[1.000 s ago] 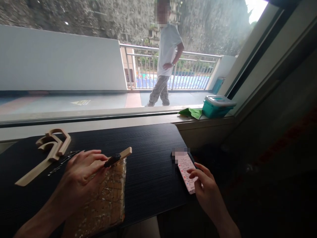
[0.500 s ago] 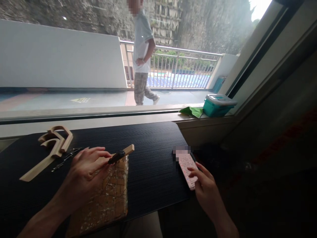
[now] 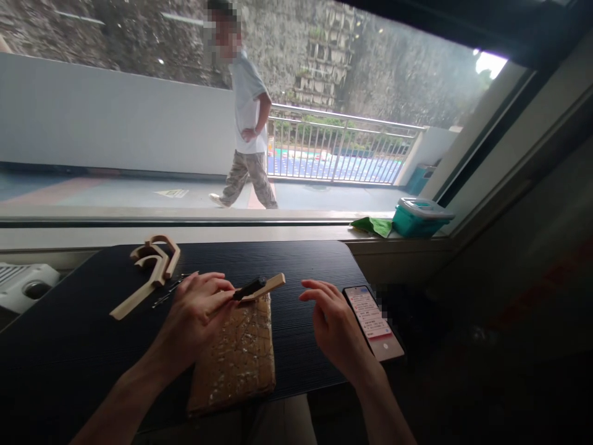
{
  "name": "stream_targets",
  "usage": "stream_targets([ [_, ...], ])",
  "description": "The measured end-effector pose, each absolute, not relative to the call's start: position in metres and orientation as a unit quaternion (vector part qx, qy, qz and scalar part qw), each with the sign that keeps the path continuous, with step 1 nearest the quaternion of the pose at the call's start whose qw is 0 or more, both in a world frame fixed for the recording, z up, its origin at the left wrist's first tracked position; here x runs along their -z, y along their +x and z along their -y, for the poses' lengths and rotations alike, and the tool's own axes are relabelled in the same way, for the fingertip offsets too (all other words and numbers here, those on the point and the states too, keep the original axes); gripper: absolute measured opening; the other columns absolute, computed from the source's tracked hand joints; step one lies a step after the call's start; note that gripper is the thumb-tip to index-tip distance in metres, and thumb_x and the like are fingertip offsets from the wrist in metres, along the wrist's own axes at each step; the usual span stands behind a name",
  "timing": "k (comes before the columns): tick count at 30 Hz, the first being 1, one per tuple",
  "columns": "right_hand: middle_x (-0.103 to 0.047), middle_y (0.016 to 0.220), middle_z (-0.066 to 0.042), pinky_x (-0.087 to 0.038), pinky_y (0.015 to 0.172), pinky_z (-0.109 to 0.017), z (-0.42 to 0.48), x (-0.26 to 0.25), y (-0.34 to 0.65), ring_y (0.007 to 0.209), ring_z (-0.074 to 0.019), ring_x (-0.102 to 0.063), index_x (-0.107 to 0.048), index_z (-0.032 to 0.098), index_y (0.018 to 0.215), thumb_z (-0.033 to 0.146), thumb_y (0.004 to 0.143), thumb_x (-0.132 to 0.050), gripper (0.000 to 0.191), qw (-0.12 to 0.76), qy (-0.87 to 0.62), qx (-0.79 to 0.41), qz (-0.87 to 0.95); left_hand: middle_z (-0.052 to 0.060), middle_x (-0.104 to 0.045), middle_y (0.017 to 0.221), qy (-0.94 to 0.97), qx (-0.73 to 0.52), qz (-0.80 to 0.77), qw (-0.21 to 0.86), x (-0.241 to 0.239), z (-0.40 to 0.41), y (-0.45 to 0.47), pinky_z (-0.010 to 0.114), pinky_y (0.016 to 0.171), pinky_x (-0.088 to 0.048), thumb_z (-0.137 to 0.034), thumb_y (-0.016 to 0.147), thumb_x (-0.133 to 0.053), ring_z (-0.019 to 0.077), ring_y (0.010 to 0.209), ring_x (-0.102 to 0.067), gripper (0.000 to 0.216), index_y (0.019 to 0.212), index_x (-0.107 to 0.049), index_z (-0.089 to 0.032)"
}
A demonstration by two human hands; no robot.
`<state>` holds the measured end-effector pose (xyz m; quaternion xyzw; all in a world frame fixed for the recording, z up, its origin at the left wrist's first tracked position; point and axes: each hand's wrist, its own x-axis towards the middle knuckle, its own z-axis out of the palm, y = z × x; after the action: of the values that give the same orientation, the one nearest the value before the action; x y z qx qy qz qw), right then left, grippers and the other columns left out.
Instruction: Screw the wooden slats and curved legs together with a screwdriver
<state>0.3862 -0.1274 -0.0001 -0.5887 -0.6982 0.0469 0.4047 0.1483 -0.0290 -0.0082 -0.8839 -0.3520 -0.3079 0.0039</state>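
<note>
My left hand (image 3: 204,309) rests over a worn, scratched brown board (image 3: 245,349). Its fingers close around a pale wooden strip (image 3: 277,282) and a dark, pen-like tool (image 3: 250,288) lying along it; the tool's working end is hidden. My right hand (image 3: 331,315) hovers above the black table between the board and a phone (image 3: 373,321), fingers loosely spread and holding nothing. The phone lies face up at the table's right edge, its screen lit with text.
Curved wooden pieces (image 3: 157,262) and thin metal tools (image 3: 169,292) lie left on the black table (image 3: 306,262). A green cloth (image 3: 373,226) and a lidded teal box (image 3: 421,217) sit on the windowsill. Outside the window a person (image 3: 250,117) walks past.
My right hand has left the phone and moved left toward the board. The phone's screen shows a different layout. My left hand keeps its hold. Outside, the person has stepped left.
</note>
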Motion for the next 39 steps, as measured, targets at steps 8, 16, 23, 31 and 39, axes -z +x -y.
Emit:
stream_targets([
  [8, -0.063, 0.114, -0.004, -0.037, 0.099, -0.05, 0.198, 0.071, 0.442, 0.12, -0.0236, -0.046, -0.061, 0.023, 0.082, 0.003, 0.069, -0.037, 0.034, 0.353, -0.73, 0.08, 0.58, 0.003, -0.068, 0.093, -0.877, 0.328, 0.351, -0.015, 0.004, 0.032, 0.13, 0.046, 0.101, -0.03, -0.03, 0.083, -0.051, 0.0229, 0.103, -0.055, 0.019, 0.084, -0.069, -0.026],
  [16, -0.066, 0.11, -0.003, -0.039, 0.096, -0.051, 0.248, 0.102, 0.472, 0.119, -0.0252, -0.046, -0.058, 0.024, 0.072, 0.008, 0.07, -0.037, 0.026, 0.314, -0.788, 0.114, 0.517, 0.004, -0.068, 0.095, -0.884, 0.321, 0.339, -0.015, 0.009, 0.031, 0.137, 0.046, 0.101, -0.028, -0.03, 0.085, -0.047, 0.0222, 0.102, -0.055, 0.022, 0.085, -0.069, -0.025],
  [23, -0.067, 0.106, -0.006, -0.04, 0.094, -0.05, 0.238, 0.086, 0.468, 0.116, -0.0262, -0.049, -0.058, 0.023, 0.071, 0.007, 0.071, -0.038, 0.026, 0.316, -0.786, 0.106, 0.52, 0.003, -0.067, 0.094, -0.886, 0.323, 0.332, -0.018, 0.007, 0.032, 0.143, 0.047, 0.1, -0.027, -0.03, 0.085, -0.048, 0.0237, 0.102, -0.055, 0.02, 0.085, -0.068, -0.025],
  [31, -0.06, 0.117, -0.007, -0.043, 0.094, -0.035, 0.174, -0.001, 0.384, 0.109, -0.0176, -0.055, -0.056, 0.022, 0.102, 0.015, 0.085, -0.041, 0.024, 0.44, -0.663, -0.019, 0.605, 0.004, -0.067, 0.094, -0.895, 0.305, 0.324, -0.02, 0.005, 0.034, 0.149, 0.049, 0.1, -0.028, -0.03, 0.086, -0.047, 0.0247, 0.104, -0.054, 0.021, 0.084, -0.068, -0.024],
  [39, -0.068, 0.095, -0.004, -0.044, 0.069, -0.025, 0.101, -0.063, 0.324, 0.078, -0.014, -0.062, -0.058, 0.021, 0.113, 0.04, 0.088, -0.046, 0.034, 0.325, -0.59, -0.156, 0.722, 0.005, -0.067, 0.095, -0.897, 0.314, 0.309, -0.006, 0.003, 0.031, 0.145, 0.052, 0.099, -0.026, -0.031, 0.086, -0.047, 0.0265, 0.105, -0.053, 0.021, 0.086, -0.067, -0.024],
])
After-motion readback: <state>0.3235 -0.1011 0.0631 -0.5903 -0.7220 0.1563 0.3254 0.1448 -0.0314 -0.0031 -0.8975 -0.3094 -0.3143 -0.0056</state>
